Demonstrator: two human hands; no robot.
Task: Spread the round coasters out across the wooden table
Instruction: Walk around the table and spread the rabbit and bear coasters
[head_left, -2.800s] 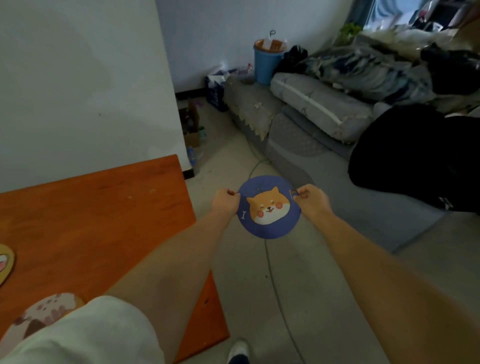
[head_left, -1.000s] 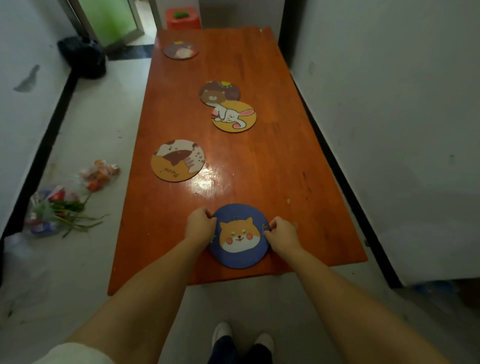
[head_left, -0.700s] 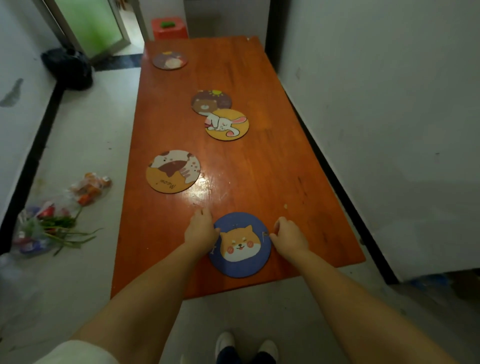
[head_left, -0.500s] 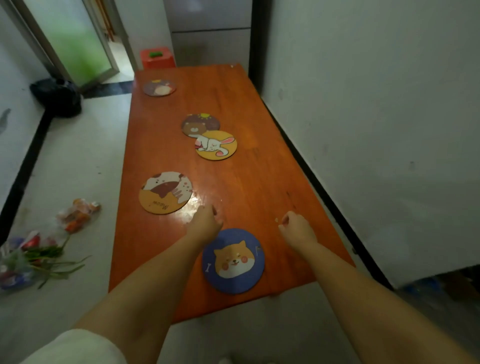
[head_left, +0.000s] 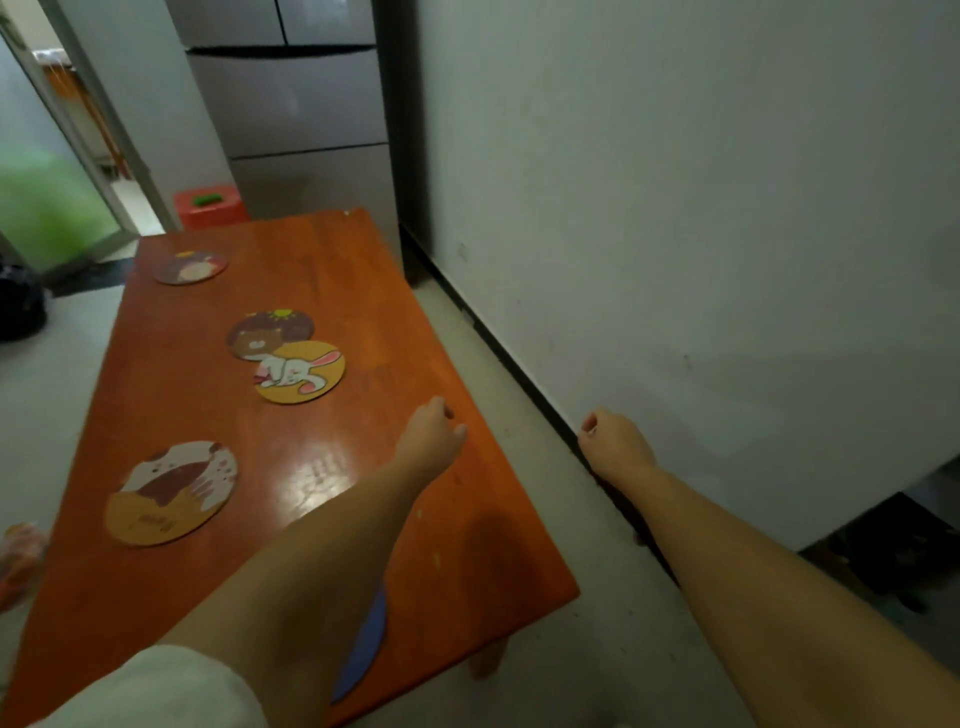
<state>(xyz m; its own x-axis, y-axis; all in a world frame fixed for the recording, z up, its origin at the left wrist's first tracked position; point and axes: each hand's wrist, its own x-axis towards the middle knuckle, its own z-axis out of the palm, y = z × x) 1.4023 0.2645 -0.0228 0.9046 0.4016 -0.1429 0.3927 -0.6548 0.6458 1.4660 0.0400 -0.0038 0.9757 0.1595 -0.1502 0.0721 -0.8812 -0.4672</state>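
Five round coasters show on the wooden tabletop. A blue coaster peeks out at lower centre from under the left forearm; a cat coaster sits at left; a yellow rabbit coaster lies at centre, overlapping a brown bear coaster just above it; another coaster rests at upper left. The left hand hovers over the tabletop's right edge, fingers loosely curled, holding nothing. The right hand hangs off the tabletop over the floor by the wall, curled and empty too. Likely the overlapping pair needs separating next: it lies up and to the left of the left hand, which is clearly the nearer one. Coasters are round, so no axis matters.
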